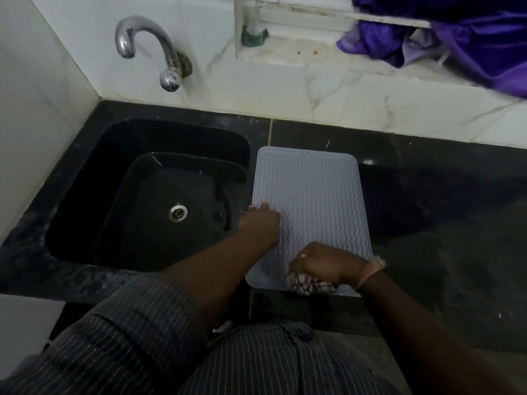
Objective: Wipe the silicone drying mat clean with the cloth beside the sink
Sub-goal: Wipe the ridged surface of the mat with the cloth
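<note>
A pale grey silicone drying mat with wavy ridges lies on the black counter just right of the sink. My left hand rests flat on the mat's left edge, fingers straight and pressing down. My right hand grips a bunched checked cloth and holds it against the mat's near edge. Most of the cloth is hidden under that hand.
A black sink with a steel drain sits to the left, under a chrome tap on the white tiled wall. Purple fabric hangs over the window ledge at the top right. Dark counter stretches right of the mat.
</note>
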Demonstrator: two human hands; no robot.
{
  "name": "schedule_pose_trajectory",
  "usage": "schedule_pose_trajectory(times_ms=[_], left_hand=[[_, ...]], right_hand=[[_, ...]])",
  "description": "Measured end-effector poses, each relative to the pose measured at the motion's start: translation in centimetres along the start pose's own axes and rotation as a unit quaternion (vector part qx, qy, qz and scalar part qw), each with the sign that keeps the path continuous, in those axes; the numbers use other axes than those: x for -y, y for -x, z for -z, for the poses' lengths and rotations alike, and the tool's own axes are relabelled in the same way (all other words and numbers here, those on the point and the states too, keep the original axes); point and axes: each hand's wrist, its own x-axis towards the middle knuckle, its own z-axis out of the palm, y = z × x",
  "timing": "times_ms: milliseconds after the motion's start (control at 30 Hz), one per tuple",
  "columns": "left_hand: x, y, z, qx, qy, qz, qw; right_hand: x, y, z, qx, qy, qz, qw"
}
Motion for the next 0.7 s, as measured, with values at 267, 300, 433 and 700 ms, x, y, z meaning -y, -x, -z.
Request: schedule_pose_trajectory(times_ms=[267, 300, 433, 700], left_hand=[[-0.1, 1.1, 0.9, -0.026, 0.015, 0.0, 1.0], [-0.1, 1.1, 0.9, -0.029, 0.01, -0.005, 1.0], [0.2, 0.5, 0.6, -0.028, 0.006, -0.014, 0.999], [0.5, 0.1, 0.1, -0.047, 0.036, -0.01, 0.998]], right_hand=[[1.9, -4.4, 3.7, -0.26, -0.072, 0.1, 0.958], [1.7, -5.4, 4.0, -0.285, -0.039, 0.107, 0.952], [0.2, -9.0, 4.0, -0.311, 0.19, 0.103, 0.925], [-0.6, -7.4, 1.3, -0.253, 0.197, 0.125, 0.939]])
